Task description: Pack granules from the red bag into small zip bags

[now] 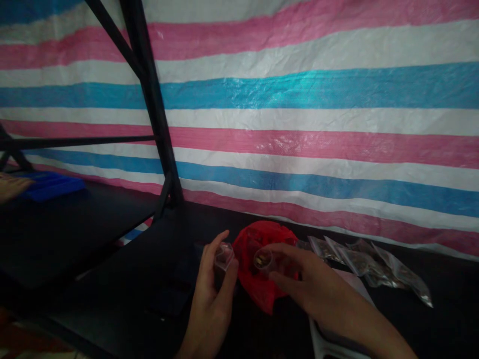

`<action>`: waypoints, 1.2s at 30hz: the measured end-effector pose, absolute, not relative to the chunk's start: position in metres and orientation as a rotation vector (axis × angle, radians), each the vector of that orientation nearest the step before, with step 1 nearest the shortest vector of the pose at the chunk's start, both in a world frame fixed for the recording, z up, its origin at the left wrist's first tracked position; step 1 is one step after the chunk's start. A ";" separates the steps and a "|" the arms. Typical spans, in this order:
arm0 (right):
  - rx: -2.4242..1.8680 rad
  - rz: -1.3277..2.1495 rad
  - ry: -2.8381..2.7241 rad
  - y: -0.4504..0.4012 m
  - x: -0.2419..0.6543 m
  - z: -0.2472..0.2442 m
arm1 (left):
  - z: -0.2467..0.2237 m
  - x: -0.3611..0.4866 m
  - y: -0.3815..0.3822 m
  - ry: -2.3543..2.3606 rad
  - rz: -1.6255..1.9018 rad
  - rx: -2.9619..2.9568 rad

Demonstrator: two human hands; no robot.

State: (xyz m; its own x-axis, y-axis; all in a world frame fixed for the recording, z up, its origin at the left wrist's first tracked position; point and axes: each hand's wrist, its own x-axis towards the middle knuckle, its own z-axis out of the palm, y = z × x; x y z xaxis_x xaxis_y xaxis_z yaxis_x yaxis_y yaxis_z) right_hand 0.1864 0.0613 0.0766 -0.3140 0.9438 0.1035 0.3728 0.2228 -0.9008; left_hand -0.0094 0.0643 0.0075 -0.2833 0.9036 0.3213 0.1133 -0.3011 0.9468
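Observation:
My left hand (215, 299) is closed around a small clear plastic bag (223, 255), its mouth facing up between thumb and fingers. Whatever the bag contains is too dim to make out. Between the thumb and fingers of my right hand (305, 274) is a small clear round cup (263, 260), tilted towards the bag. A few brass-coloured pieces show inside the cup. Beneath and behind both hands, a crumpled red plastic bag (264, 296) lies on the black table (130, 294). The cup and the clear bag are a short distance apart.
Several clear zip bags of small metal-looking parts (374, 264) lie at the right. A pale flat object (324, 344) sits under my right forearm. Left, another person's hand (13, 187) is by a blue tray (60, 185). A black frame post (151, 99) stands before striped sheeting (318, 119).

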 end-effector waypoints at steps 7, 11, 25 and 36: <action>-1.178 0.771 -1.921 0.054 0.172 0.091 | -0.003 -0.004 0.067 1.264 1.526 1.485; -1.272 0.678 -2.014 0.053 0.159 0.085 | -0.010 -0.004 0.067 1.198 1.444 1.539; -1.321 0.478 -2.258 0.058 0.155 0.080 | -0.005 0.014 0.051 1.072 1.342 1.493; -1.495 0.371 -1.981 0.070 0.196 0.082 | 0.008 0.018 0.053 1.353 1.519 1.209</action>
State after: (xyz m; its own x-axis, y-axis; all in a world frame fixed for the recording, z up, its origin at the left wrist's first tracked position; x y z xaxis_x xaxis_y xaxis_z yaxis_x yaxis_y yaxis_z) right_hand 0.1965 0.0697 0.0823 -0.1652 0.9371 0.3073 0.7624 0.3191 -0.5629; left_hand 0.0177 0.0533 0.0081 -0.2671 0.9500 0.1617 0.0515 -0.1535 0.9868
